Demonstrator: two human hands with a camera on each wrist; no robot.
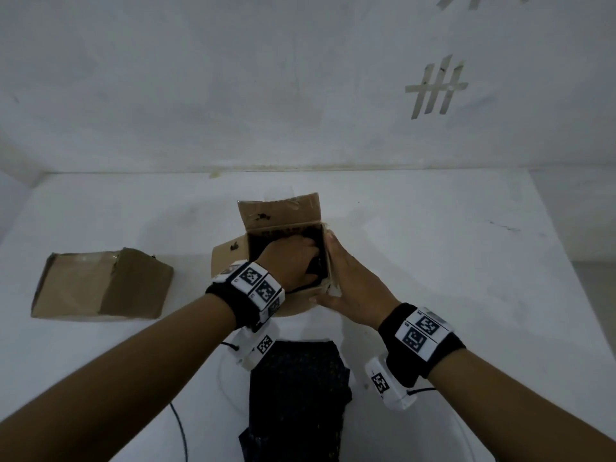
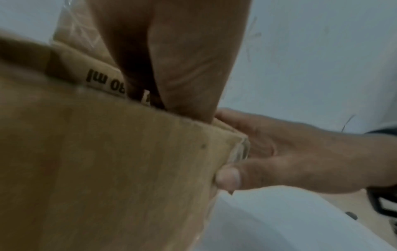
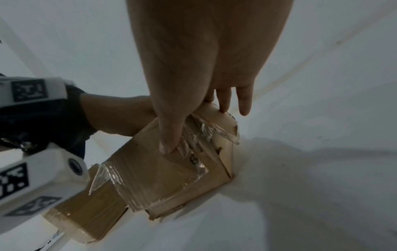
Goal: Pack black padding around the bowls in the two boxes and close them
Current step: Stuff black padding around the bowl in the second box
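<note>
White desk [image 1: 433, 261], open box [image 1: 276, 211]: right hand [image 1: 350, 278] braces its wall, fingers straight; left hand [image 1: 290, 258], grip hidden inside, should tuck black padding [image 1: 313, 233] down evenly.

You're in a plain staged recording booth: a white table [image 1: 433, 261] boxed in by white walls [image 1: 233, 78], tape strips [image 1: 435, 86] stuck like tally marks far right, coded marker bands [image 1: 256, 281] on your wrists, a cable [image 1: 180, 431] nearby.

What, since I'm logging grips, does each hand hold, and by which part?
Right hand braces the open box by its right wall; left hand inside: cannot tell.
</note>
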